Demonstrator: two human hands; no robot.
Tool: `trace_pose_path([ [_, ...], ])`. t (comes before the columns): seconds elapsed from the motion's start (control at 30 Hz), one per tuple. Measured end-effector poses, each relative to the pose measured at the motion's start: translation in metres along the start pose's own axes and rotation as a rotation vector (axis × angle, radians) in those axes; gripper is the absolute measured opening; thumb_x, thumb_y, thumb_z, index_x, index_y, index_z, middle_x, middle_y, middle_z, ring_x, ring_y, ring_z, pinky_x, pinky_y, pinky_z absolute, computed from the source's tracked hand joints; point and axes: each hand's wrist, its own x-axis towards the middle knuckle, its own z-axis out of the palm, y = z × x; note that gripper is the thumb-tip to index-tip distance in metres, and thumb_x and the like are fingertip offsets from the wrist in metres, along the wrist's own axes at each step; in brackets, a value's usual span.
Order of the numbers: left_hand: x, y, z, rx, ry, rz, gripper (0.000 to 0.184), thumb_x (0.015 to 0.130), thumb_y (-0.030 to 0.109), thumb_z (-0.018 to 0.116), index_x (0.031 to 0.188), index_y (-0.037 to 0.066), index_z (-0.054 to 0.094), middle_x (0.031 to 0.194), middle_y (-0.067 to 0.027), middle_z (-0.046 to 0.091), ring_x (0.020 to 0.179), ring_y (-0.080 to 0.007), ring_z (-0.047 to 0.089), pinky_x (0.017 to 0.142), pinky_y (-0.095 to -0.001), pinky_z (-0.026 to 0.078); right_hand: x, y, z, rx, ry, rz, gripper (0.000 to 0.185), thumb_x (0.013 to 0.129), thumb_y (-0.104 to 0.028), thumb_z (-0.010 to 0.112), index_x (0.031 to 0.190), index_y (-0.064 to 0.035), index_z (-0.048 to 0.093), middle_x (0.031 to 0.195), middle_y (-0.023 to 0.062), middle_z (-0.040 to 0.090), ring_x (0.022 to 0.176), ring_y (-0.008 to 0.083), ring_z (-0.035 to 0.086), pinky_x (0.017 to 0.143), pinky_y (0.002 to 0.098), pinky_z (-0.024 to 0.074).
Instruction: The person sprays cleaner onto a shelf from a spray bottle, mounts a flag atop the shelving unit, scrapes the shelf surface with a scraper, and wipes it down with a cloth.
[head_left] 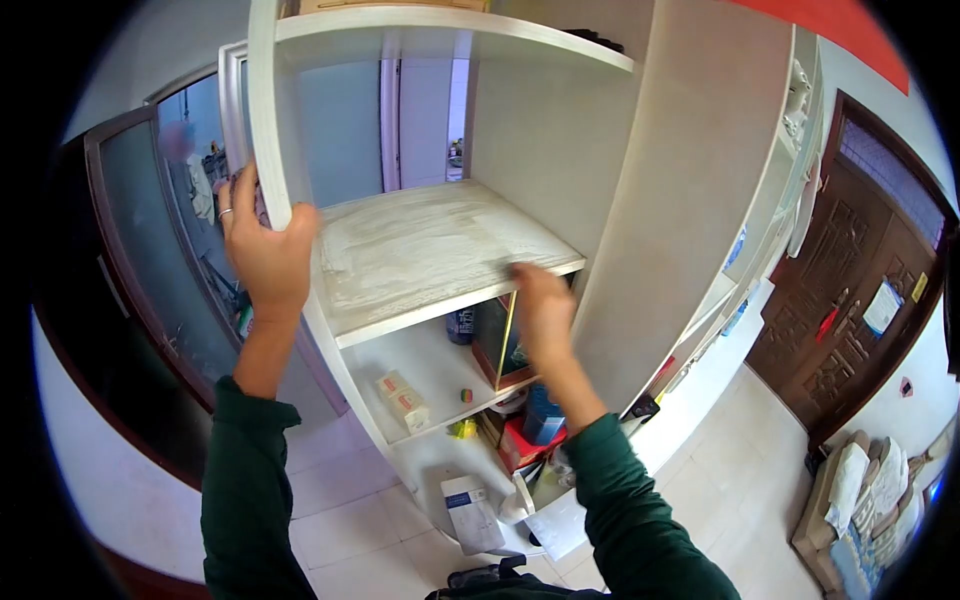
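The left hand [265,255] is clasped round the white upright [265,110] at upper left of the frame. The right hand [545,310] (too blurred for me to tell whether it holds anything) is at the front right of the streaked shelf board [430,240], mid-frame. Beneath, a cream packet [402,400] lies near a glass-sided case [495,340]; at far right stands a brown door [835,255], above a sofa [820,530] at lower right.

left sleeve [248,480]: dark green, loose cuff | right sleeve [640,505]: dark green | left hand [262,245]: silvery ring [226,211]
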Motion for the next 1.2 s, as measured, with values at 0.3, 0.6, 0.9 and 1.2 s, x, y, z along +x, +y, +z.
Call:
trace_pose_path([
  [0.3, -0.001, -0.003, -0.002, 0.026, -0.036, -0.027, 0.050, 0.064, 0.004, 0.056, 0.114, 0.001, 0.053, 0.104, -0.0157, 0.058, 0.108, -0.0357, 0.049, 0.095, -0.0379, 0.036, 0.019, 0.069, -0.038, -0.317, -0.126, -0.009, 0.020, 0.077, 0.000, 0.051, 0.096, -0.0017, 0.058, 0.090, 0.0140, 0.060, 0.085, 0.0298, 0.057, 0.074, 0.0370, 0.0470],
  [0.6, 0.000, 0.001, -0.001, -0.052, 0.003, -0.043, 0.053, 0.062, 0.004, 0.057, 0.115, 0.003, 0.054, 0.101, -0.0145, 0.057, 0.098, -0.0292, 0.054, 0.091, -0.0368, 0.039, -0.004, -0.083, 0.010, 0.233, -0.173, -0.098, 0.024, 0.074, 0.001, 0.051, 0.097, -0.0019, 0.056, 0.091, 0.0128, 0.058, 0.088, 0.0294, 0.056, 0.076, 0.0371, 0.0459],
  [0.9, 0.001, 0.003, -0.001, -0.016, 0.012, -0.061, 0.058, 0.059, 0.006, 0.059, 0.117, 0.010, 0.055, 0.096, -0.0113, 0.054, 0.085, -0.0273, 0.058, 0.074, -0.0363, 0.046, 0.008, -0.066, -0.007, 0.201, -0.182, -0.122, 0.030, 0.069, 0.006, 0.054, 0.098, -0.0011, 0.059, 0.093, 0.0143, 0.059, 0.087, 0.0292, 0.056, 0.076, 0.0356, 0.0474],
  [1.2, 0.002, 0.004, -0.003, -0.001, 0.007, -0.011, 0.060, 0.058, 0.010, 0.059, 0.117, 0.012, 0.055, 0.095, -0.0110, 0.054, 0.081, -0.0289, 0.058, 0.071, -0.0368, 0.047, 0.014, -0.168, 0.011, 0.408, -0.298, -0.272, 0.026, 0.069, 0.003, 0.058, 0.094, 0.0007, 0.060, 0.090, 0.0122, 0.058, 0.084, 0.0269, 0.055, 0.073, 0.0341, 0.0471],
])
